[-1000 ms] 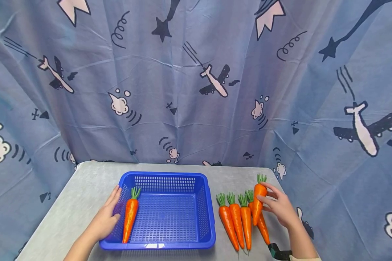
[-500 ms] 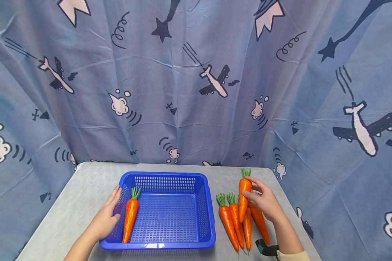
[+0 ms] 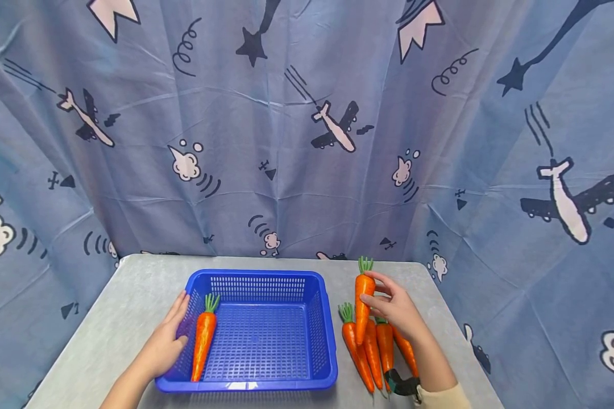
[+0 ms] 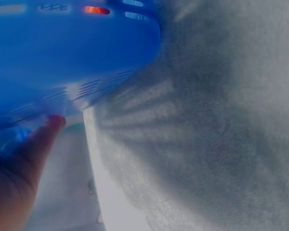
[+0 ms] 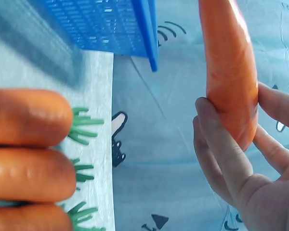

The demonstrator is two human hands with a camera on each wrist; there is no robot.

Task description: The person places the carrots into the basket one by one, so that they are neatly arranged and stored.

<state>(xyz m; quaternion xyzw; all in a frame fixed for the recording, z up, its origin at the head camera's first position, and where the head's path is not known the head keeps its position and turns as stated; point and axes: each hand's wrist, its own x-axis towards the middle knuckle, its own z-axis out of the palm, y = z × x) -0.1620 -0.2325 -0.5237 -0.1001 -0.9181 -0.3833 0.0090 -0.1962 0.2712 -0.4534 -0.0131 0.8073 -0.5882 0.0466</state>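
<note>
My right hand (image 3: pixel 396 309) holds a carrot (image 3: pixel 363 307) with green leaf stubs, pinched between thumb and fingers near its thick top. It is raised over a row of several carrots (image 3: pixel 385 346) on the table, hiding parts of them. In the right wrist view the held carrot (image 5: pixel 229 67) stands with fingers on both sides. My left hand (image 3: pixel 162 343) rests against the left side of a blue plastic basket (image 3: pixel 245 386), its fingers fairly straight. Inside the basket, along its left wall, lies one carrot (image 3: pixel 203 343). The left wrist view shows a digit touching the basket's wall (image 4: pixel 77 53).
The light grey table (image 3: pixel 107 318) carries the basket at its middle and the carrots to the right of it. A blue curtain (image 3: pixel 256 170) printed with planes hangs behind and at both sides. A dark band (image 3: pixel 401 384) sits at my right wrist.
My right hand has moved left with the carrot, from the right end of the row to above its left carrots. The left hand and the basket have stayed in place.
</note>
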